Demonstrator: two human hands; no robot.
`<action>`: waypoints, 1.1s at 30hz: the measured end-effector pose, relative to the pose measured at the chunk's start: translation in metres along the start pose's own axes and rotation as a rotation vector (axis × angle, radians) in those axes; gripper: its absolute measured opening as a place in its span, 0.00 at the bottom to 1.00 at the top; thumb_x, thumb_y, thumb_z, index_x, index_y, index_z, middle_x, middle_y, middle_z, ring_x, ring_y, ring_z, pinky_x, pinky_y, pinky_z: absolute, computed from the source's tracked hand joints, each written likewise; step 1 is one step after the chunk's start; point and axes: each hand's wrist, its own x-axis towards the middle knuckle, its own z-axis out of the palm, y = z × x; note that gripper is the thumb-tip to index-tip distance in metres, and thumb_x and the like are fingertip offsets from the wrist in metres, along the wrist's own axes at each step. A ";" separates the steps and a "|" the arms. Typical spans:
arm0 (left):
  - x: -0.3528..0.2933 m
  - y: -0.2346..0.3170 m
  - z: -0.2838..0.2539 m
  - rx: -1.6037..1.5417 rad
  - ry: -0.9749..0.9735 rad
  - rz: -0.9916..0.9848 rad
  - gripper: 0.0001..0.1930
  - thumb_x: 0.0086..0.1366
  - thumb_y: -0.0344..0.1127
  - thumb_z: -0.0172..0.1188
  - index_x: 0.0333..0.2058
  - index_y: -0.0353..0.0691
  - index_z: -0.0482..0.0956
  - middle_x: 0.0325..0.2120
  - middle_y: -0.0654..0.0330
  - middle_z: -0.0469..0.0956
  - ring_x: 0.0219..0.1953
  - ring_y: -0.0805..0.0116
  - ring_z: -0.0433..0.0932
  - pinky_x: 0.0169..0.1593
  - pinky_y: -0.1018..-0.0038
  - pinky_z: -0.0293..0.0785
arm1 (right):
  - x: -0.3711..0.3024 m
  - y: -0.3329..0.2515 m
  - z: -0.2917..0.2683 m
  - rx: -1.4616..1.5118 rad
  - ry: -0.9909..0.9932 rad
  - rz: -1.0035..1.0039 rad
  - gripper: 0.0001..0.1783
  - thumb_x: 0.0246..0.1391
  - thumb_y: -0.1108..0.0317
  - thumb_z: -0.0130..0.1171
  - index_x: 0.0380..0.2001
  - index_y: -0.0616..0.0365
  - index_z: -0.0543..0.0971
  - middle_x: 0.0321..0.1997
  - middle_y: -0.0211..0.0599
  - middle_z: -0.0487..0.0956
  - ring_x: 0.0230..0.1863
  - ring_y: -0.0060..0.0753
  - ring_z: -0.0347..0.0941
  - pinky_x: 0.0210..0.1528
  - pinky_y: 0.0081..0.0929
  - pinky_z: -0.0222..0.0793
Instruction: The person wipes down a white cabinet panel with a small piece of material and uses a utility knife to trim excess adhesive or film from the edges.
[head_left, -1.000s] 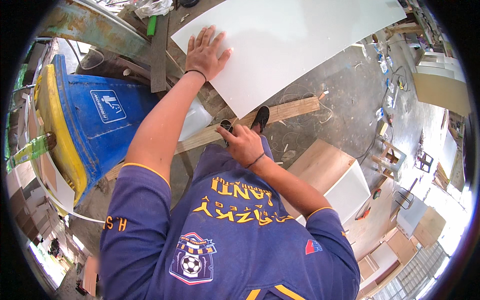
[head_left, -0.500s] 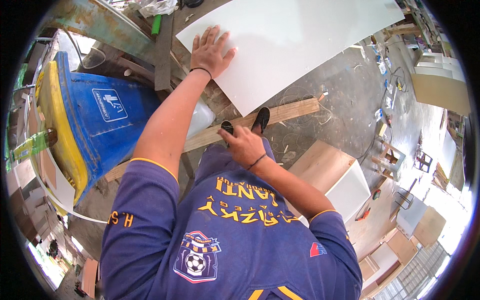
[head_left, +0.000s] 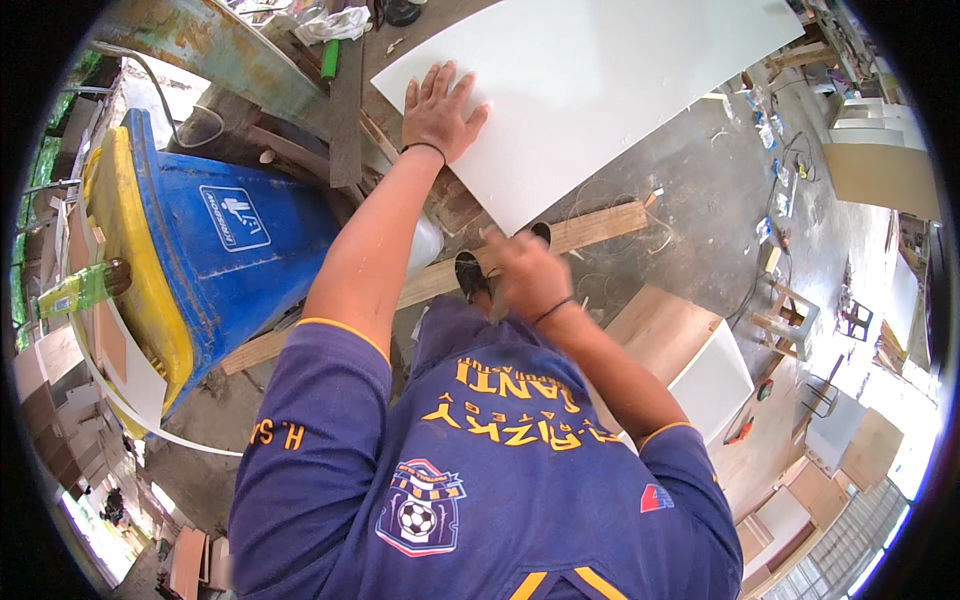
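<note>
A large white panel [head_left: 590, 90] stretches across the top middle, its near corner pointing down towards my feet. My left hand [head_left: 437, 115] lies flat on its left part, fingers spread, a dark band round the wrist. Just below the near corner is my right hand [head_left: 532, 275], its fingers curled and slightly smeared by motion. A narrow greyish shape shows under that hand; whether it is held, and what it is, I cannot make out. My shoes are partly hidden behind the right hand, beside a long wooden plank [head_left: 600, 228].
A blue bin [head_left: 250, 235] with a yellow lid [head_left: 150, 290] lies tipped at the left. To the right stands a wood-and-white box [head_left: 690, 350]. A small wooden stool [head_left: 790, 318], cables and scraps lie on the concrete floor [head_left: 690, 190]. A green object [head_left: 330, 60] sits at upper left.
My right hand has moved right and slightly up, towards the panel's near corner. The left hand stays flat on the panel. The whole view has shifted a little.
</note>
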 end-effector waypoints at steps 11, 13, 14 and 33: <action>-0.001 0.001 -0.002 -0.035 0.020 0.017 0.29 0.62 0.59 0.46 0.60 0.57 0.62 0.64 0.61 0.53 0.68 0.63 0.47 0.68 0.59 0.39 | -0.011 0.002 0.028 -0.057 -0.018 -0.106 0.24 0.41 0.74 0.51 0.45 0.46 0.77 0.29 0.39 0.73 0.33 0.43 0.72 0.33 0.40 0.71; 0.002 -0.002 -0.003 -0.035 0.038 0.003 0.29 0.62 0.59 0.46 0.60 0.57 0.62 0.64 0.62 0.53 0.67 0.64 0.48 0.68 0.59 0.40 | 0.003 0.022 0.004 -0.049 0.105 -0.137 0.26 0.40 0.73 0.53 0.48 0.47 0.76 0.31 0.39 0.72 0.33 0.43 0.71 0.33 0.40 0.70; 0.001 0.000 -0.005 -0.040 0.039 0.008 0.29 0.62 0.59 0.46 0.60 0.57 0.62 0.64 0.62 0.53 0.67 0.64 0.48 0.68 0.59 0.40 | 0.015 0.055 -0.013 -0.115 0.131 -0.009 0.28 0.39 0.73 0.53 0.49 0.47 0.75 0.31 0.39 0.72 0.33 0.44 0.71 0.32 0.39 0.69; 0.002 0.005 -0.005 -0.107 -0.001 -0.017 0.32 0.62 0.61 0.43 0.60 0.50 0.61 0.65 0.62 0.51 0.68 0.66 0.45 0.69 0.62 0.38 | -0.013 0.012 0.058 0.111 0.192 -0.167 0.27 0.38 0.76 0.53 0.47 0.53 0.76 0.28 0.41 0.70 0.30 0.45 0.69 0.30 0.39 0.64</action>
